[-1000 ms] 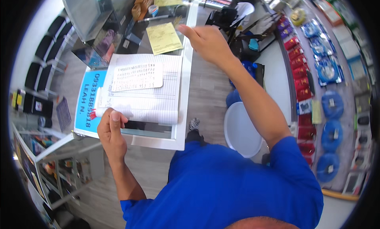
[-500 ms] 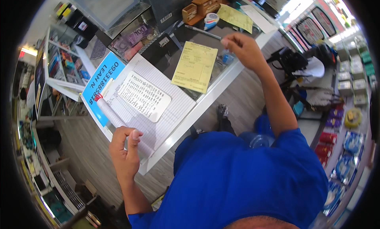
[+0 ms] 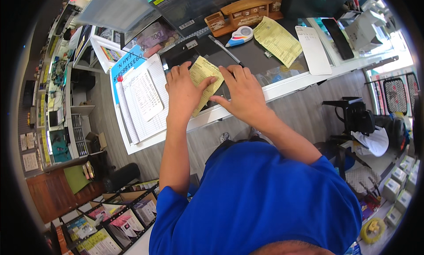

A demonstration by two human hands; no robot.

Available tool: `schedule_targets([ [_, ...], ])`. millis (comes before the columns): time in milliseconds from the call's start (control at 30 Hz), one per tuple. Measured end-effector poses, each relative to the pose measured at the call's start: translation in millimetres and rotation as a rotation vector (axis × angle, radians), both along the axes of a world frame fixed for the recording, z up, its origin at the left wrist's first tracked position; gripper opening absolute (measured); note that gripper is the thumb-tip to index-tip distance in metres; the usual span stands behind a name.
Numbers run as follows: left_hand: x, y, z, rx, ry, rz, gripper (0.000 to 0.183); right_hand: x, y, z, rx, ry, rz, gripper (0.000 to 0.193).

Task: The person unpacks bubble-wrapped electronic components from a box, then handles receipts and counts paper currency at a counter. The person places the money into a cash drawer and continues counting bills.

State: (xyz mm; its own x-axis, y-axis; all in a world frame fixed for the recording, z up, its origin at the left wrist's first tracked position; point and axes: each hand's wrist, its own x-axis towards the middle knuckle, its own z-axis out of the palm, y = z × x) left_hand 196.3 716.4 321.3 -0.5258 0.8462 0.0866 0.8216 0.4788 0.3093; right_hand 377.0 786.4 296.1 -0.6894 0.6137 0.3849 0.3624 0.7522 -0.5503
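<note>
A yellow printed slip (image 3: 204,74) lies on the dark counter top, framed by both hands. My left hand (image 3: 182,88) rests along its left side, fingers spread and thumb reaching over the paper. Against the right side sits my right hand (image 3: 244,92), fingertips near the top corner and thumb stretched toward the slip's lower part. Both hands are open, palms down, and cover parts of the slip's edges. Left of them is an open lined notebook (image 3: 161,116) with a white handwritten card (image 3: 147,96) on it. A pen (image 3: 226,50) lies just beyond my right hand.
Behind the hands stand a correction tape (image 3: 240,36) and a wooden desk calendar (image 3: 247,16). Another yellow slip (image 3: 278,41), a white card (image 3: 313,50) and a black phone (image 3: 338,39) lie to the right. A black chair (image 3: 349,114) stands beyond the counter's right side.
My left hand has come from the notebook's near edge to the slip's left side. My right hand has lowered leftward to its right side. The whole view has turned.
</note>
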Motion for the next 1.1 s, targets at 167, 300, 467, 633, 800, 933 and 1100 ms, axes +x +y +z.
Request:
schedule_targets([
  [167,5,11,5,-0.052,-0.082,0.074,0.087,5,11,0,-0.026,0.01,0.046,0.08],
  [300,-7,18,6,-0.076,-0.139,0.097,0.086,5,13,0,-0.034,-0.002,0.083,0.08],
  [467,-25,22,15,-0.143,-0.25,0.129,0.09,3,11,2,-0.04,0.016,0.078,0.08],
  [633,-8,-9,31,-0.144,-0.109,-0.096,0.104,-1,11,-4,-0.034,0.046,0.004,0.076],
  [800,-1,-46,25,-0.075,-0.133,-0.35,0.103,-3,11,-2,-0.031,0.06,-0.033,0.069],
  [933,-13,-56,24,-0.041,0.08,-0.467,0.075,-3,7,3,-0.174,0.163,-0.064,0.058],
  [1100,-33,-49,13,0.075,0.176,-0.451,0.043,-2,-2,12,-0.382,0.229,-0.175,0.051],
])
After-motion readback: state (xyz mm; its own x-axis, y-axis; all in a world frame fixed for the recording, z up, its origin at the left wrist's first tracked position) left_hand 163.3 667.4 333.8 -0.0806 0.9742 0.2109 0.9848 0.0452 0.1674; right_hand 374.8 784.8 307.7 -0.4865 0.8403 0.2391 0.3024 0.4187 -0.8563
